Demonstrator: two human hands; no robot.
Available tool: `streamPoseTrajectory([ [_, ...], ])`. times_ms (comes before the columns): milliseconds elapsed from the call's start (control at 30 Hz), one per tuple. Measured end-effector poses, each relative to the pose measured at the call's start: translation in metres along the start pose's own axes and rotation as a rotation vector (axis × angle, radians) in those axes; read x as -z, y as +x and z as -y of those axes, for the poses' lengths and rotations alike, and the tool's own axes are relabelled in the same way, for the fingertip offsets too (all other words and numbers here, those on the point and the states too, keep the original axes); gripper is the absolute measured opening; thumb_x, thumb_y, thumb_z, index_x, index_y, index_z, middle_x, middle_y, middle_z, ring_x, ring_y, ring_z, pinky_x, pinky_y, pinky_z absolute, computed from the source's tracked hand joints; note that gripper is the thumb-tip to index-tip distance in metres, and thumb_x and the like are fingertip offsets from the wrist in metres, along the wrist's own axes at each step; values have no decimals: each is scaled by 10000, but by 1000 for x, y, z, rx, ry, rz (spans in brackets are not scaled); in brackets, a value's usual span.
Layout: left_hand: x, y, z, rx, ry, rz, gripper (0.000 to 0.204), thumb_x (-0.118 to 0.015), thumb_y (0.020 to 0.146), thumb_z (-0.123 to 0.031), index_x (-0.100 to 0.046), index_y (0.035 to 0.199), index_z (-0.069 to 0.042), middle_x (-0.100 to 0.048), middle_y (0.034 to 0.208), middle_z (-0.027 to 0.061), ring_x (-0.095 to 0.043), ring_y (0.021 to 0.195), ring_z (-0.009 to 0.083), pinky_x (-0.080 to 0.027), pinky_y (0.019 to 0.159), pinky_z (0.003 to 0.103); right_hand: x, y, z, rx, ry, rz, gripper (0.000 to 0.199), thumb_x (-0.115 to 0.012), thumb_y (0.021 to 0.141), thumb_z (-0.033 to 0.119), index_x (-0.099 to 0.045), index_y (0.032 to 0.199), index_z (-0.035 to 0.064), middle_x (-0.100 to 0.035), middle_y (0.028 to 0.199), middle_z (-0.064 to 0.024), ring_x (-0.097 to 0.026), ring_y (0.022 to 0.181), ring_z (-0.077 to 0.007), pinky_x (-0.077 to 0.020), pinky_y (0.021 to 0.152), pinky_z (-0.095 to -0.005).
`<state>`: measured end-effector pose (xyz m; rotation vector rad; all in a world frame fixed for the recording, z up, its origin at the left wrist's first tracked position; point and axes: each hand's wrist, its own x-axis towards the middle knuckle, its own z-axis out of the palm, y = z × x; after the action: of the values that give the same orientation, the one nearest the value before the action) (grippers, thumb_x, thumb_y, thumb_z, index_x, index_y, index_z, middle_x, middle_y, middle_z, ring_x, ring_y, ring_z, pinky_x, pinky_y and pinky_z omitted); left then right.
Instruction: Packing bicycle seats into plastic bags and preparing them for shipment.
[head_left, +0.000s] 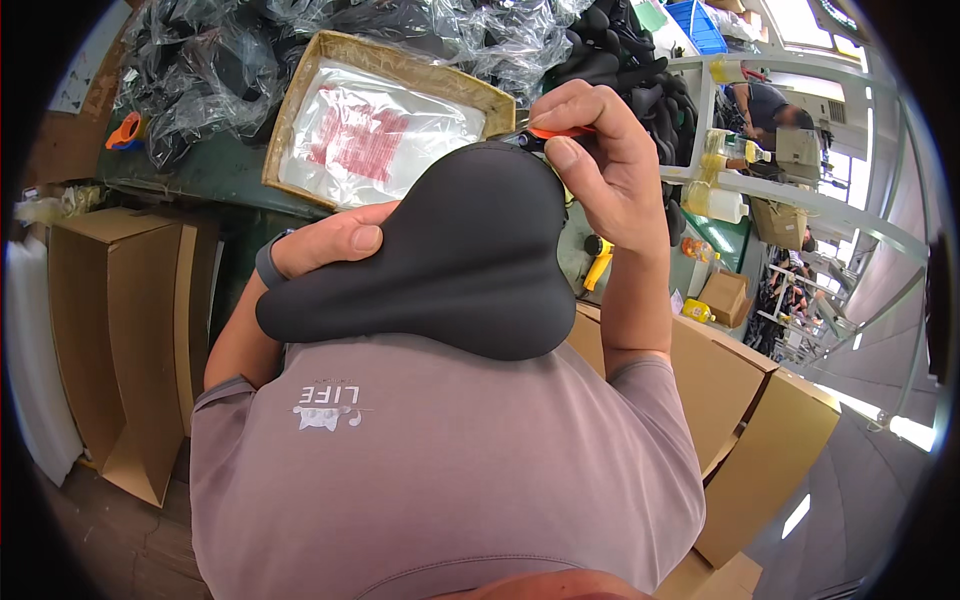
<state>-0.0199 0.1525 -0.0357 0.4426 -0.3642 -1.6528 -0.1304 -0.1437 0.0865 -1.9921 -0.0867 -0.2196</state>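
A black bicycle saddle [470,250] lies tilted across my front, its narrow nose to the left and its wide rear to the right. My left hand [335,238] is closed on its far edge, thumb on top and the fingers hidden beneath. At the far corner of the wide end, my right hand [612,165] pinches a small orange-red tool [562,132] with a dark end. That end meets the saddle's rim; the fingers cover much of the tool, so its exact kind is unclear.
Beyond the saddle sits a shallow tan tray [290,125] lined with clear plastic. Plastic-wrapped items [225,75] and black saddles [610,50] pile up behind. Cardboard boxes [135,330] stand on both sides. A yellow tool [598,265] lies right. Another person [765,108] works far right.
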Motion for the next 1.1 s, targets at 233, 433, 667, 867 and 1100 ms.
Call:
streamPoseTrajectory([
  [233,1,-5,4,9,-3,6,1086,-772,987,-596,-320,1726,60,-463,1717,212,-496,1568,282,-362,1313,416,-1,-10,-11,-75,331,-258,193,-749,1054,100,-702,1218,10,-720,1122,-8,-645,1011,-69,-516,880,-235],
  [433,-2,-14,15,-92,-65,-101,1076,-743,1003,-602,-298,1736,49,-469,1717,211,-515,1557,310,-370,1315,435,-9,-47,-17,-9,571,-397,288,-689,1081,287,-630,1186,26,-641,1094,-152,-505,812,-150,-441,715,-294],
  [667,51,-37,59,-104,-854,-201,1046,-690,1013,-671,-353,1706,37,-456,1715,236,-507,1555,339,-410,1292,473,-42,-85,-5,-182,642,-486,229,-659,1087,273,-634,1157,57,-644,1106,-141,-491,811,-135,-420,706,-281],
  [867,60,-40,47,-39,-117,-242,1036,-702,997,-683,-390,1675,35,-484,1678,238,-532,1515,352,-429,1268,498,-61,-92,6,-188,620,-593,204,-627,1100,246,-638,1166,54,-664,1133,-126,-475,810,-90,-415,728,-259],
  [1100,52,-37,47,-74,-97,-201,1010,-716,993,-670,-410,1647,36,-503,1648,242,-552,1477,367,-447,1241,504,-69,-91,7,-190,586,-610,158,-656,1128,162,-664,1219,33,-681,1165,-25,-572,975,-66,-493,868,-261],
])
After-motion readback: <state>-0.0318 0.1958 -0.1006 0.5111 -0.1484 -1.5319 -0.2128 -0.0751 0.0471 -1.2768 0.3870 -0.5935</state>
